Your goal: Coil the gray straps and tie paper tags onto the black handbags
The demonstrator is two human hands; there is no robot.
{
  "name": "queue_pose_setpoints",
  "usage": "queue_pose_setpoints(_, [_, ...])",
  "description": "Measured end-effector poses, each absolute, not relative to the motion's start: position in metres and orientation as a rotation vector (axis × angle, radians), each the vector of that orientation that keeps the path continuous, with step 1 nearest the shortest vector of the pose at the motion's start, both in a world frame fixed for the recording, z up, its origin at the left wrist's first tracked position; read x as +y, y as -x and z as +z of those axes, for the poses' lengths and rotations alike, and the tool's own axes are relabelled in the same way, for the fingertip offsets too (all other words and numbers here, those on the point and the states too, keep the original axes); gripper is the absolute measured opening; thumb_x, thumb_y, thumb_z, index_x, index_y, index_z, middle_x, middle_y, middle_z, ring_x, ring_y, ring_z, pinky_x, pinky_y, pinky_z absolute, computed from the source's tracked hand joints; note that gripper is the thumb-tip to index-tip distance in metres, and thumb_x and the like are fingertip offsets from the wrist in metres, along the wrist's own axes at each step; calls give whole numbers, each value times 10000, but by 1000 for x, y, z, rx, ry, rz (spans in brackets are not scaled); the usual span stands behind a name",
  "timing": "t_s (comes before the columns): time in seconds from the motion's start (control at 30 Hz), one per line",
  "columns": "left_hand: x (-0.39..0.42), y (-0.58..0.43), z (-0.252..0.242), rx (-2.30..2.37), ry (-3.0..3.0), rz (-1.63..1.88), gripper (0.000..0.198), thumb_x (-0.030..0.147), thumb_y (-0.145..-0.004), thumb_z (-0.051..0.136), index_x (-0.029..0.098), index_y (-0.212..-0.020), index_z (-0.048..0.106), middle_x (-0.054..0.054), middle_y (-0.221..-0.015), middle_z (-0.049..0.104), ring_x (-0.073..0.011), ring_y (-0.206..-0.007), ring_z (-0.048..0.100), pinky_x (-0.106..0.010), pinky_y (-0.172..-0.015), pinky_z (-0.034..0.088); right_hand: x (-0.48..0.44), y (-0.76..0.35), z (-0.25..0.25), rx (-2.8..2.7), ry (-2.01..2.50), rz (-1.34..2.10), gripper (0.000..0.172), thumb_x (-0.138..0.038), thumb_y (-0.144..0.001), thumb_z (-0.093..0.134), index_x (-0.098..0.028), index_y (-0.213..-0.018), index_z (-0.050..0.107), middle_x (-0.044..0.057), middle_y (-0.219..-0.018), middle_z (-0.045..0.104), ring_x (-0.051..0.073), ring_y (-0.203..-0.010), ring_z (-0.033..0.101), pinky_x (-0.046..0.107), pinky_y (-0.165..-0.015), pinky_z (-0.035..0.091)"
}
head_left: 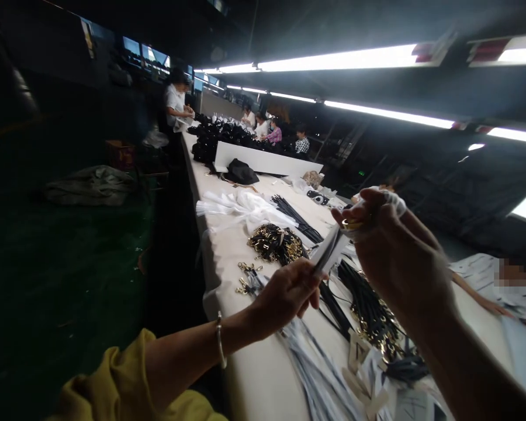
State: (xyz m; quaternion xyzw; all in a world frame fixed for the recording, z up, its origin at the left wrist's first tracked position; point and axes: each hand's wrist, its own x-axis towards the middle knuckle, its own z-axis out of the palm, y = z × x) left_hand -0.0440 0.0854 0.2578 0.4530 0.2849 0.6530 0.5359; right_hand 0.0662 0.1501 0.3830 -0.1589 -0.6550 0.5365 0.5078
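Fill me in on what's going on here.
Someone is handling a pale wrapped piece with dark material in it above a long table. Their left hand grips its lower end; their raised right hand is at the upper end, though blur hides its exact hold. On the table lie white strips and a dark bundle with gold-coloured clasps. Farther along stands a co-worker in white.

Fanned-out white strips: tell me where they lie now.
In the head view, the white strips lie by the left edge of the table, just beyond the heap of gold clasps and left of the thin black straps.
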Motion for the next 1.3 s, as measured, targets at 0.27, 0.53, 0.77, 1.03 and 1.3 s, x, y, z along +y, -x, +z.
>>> queue_pose_setpoints(0.27, [85, 100, 246, 602, -1081, 1172, 427, 539, -810, 693, 126, -918, 692, -2, -659, 563, -94, -576, 491, -213, -594, 384, 189, -101, 318, -2815, 452, -55, 250, -336, -983, 432, -215, -781, 517, 61, -735, 591, 217, -679, 527, 351, -663, 391])
queue_pose_setpoints(0.53, [112, 118, 210, 783, -1321, 1080, 366, 459, -726, 806, 137, -847, 683, 24, -714, 596, -81, -620, 496, -189, -584, 376, 138, -120, 317, -2741, 1022, 1590, 493, -564, -990, 354, -173, -864, 627, -9, -606, 493, 130, -547, 463, 265, -563, 386])
queue_pose_setpoints(0.77, [107, 55, 209, 491, -1040, 1286, 434, 532, -887, 612, 104, -932, 668, -40, -753, 641, -113, -658, 597, -219, -662, 452, 144, -101, 351, -1505, 454, 1961, 312, -420, -912, 580, -167, -1067, 674, -29, -664, 490, 128, -630, 555, 347, -785, 559])
queue_pose_setpoints(1.03, [102, 35, 210, 505, -1075, 1222, 419, 527, -873, 635, 134, -1018, 616, -16, -727, 647, -51, -425, 488, -169, -407, 333, 176, -109, 330, -1896, 521, 581, 156, -306, -942, 567, -217, -1060, 616, 59, -1002, 659, 217, -979, 630, 405, -915, 486])
queue_pose_setpoints(1.3, [112, 75, 207, 522, -1030, 1011, 446, 480, -733, 787, 108, -960, 693, -23, -732, 630, -100, -645, 582, -202, -628, 438, 187, -160, 293, -2960, 690, -161, 329, -490, -956, 478, -187, -844, 537, 52, -720, 566, 205, -646, 503, 327, -602, 364])
